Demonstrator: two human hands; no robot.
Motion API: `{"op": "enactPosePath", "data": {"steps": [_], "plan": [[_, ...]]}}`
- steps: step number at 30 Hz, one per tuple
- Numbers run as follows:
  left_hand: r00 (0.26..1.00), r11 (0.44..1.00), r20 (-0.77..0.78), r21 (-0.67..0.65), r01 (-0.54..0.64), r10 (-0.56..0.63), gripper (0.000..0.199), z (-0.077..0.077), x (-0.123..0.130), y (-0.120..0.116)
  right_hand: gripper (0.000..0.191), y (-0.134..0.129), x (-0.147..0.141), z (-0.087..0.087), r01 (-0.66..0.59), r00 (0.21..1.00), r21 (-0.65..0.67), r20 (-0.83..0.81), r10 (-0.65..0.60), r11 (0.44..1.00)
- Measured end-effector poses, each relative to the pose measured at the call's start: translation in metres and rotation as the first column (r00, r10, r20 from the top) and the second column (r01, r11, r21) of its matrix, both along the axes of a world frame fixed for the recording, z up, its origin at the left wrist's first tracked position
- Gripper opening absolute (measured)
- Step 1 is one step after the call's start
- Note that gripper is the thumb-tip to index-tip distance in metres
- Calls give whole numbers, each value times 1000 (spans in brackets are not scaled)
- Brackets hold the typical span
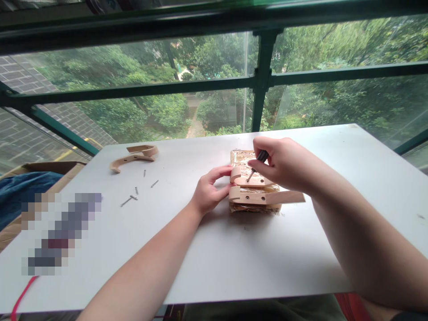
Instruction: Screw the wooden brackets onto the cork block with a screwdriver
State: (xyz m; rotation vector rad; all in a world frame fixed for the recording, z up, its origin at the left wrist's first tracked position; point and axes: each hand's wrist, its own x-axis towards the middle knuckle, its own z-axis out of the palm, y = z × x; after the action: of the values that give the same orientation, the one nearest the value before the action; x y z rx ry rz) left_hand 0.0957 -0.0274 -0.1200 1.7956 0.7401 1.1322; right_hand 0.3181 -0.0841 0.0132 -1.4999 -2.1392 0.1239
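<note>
My right hand (277, 160) is closed round the dark handle of a screwdriver (262, 157). The screwdriver's tip points down into a screw hole of the farther wooden hook (254, 182). This hook lies flat on a rough, straw-coloured block (242, 157), beside a second wooden hook (284, 197) with two screws showing in its holes. At the left edge, my left hand (212, 189) has thumb and fingers about the curved end of the farther hook, against the block. Some of its fingertips are hidden.
On the white table (187, 249) lie several loose screws (136, 191) and more curved wooden hooks (133, 158) at the far left. A pixelated object (63, 236) with a red cord (22, 294) is nearer. A cardboard box (63, 168) stands left; green-framed windows rise behind.
</note>
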Motion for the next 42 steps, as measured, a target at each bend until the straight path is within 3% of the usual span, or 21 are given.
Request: {"op": "enactPosePath", "data": {"steps": [8,16,20,26,38,42], "plan": [[1000,1000,-23,11,4,-4,44,2,0,-1,2,1,-5,-8,-189,965,-61,-197,174,980],[1000,999,-22,51,-20,21,42,4,1,-6,7,5,-1,-7,-140,969,-101,-219,115,985],[1000,998,-20,66,-3,4,43,5,2,-7,5,4,1,-4,-134,974,-103,-196,112,986],[999,998,-31,57,30,-28,43,5,1,-4,28,-4,4,1,-236,960,-174,-192,202,956],[1000,1000,-17,28,15,-14,43,2,2,-3,6,-7,4,9,-172,985,-83,12,174,982],[1000,1000,-6,25,1,-1,42,2,2,-3,16,-5,-2,6,-137,990,-53,8,138,989]]}}
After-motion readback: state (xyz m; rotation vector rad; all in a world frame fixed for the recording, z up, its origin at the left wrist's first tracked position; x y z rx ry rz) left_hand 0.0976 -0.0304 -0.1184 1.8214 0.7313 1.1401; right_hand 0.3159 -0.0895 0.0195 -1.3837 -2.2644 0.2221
